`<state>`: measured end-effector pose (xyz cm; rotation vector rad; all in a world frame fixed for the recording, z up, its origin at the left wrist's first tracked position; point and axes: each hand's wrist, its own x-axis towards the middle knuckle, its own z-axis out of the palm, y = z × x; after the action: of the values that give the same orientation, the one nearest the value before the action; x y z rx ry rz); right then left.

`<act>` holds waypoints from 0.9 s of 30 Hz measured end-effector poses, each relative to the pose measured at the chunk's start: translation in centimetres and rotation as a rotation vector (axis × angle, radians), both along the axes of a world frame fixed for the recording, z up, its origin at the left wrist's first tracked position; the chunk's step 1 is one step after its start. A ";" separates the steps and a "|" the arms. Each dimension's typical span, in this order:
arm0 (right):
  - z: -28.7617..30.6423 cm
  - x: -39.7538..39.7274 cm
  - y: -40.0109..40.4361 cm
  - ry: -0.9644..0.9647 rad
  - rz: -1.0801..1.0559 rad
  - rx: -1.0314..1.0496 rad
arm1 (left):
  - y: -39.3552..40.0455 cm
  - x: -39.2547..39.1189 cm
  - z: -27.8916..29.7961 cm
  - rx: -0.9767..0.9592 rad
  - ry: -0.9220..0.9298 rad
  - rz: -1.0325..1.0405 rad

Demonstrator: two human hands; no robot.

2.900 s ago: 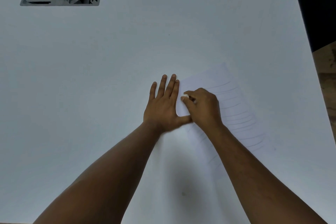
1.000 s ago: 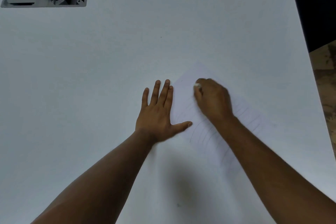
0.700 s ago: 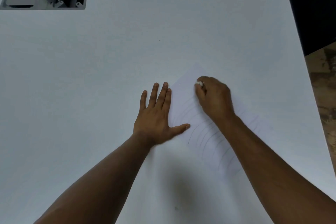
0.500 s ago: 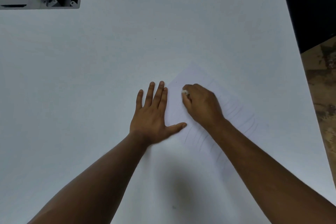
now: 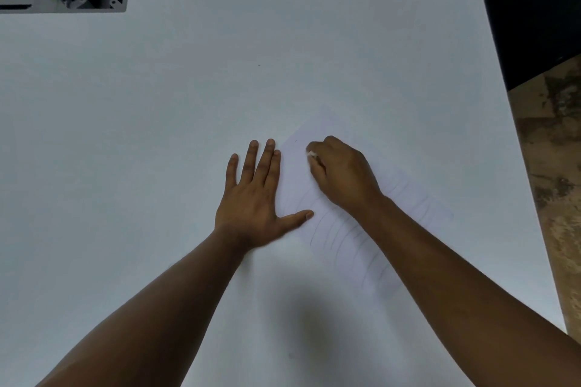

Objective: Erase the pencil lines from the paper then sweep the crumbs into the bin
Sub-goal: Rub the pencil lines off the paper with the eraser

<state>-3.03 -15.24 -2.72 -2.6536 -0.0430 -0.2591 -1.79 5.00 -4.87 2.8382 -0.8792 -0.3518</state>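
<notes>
Eraser down on the paper, left hand pinning the sheet.

The left hand (image 5: 251, 198) lies flat with fingers straight, its thumb and fingertips pressing the paper's (image 5: 352, 248) near edge on the white surface (image 5: 157, 135). The right hand (image 5: 342, 176), fingers curled, pinches a small white eraser (image 5: 311, 153) against the sheet; pencil lines (image 5: 333, 236) run beneath its wrist.

Found no readable text, label, brand, number or sign anywhere, only faint curved pencil lines (image 5: 342, 236) on the paper (image 5: 361, 248).
</notes>
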 end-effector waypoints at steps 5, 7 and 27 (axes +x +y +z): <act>-0.2 1.7 -3.8 -0.048 -0.195 -0.093 | 0.0 0.0 0.2 0.013 0.019 0.002; -0.3 2.4 -4.2 0.012 -0.282 -0.077 | -0.1 0.1 0.3 0.014 0.020 0.006; 1.3 -4.8 2.6 0.189 -0.237 0.441 | 0.2 0.1 0.2 0.002 0.017 -0.076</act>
<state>-7.86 -12.65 -1.37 -2.2278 0.3516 -0.0798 -1.65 5.17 -4.63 2.8048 -0.9856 -0.3850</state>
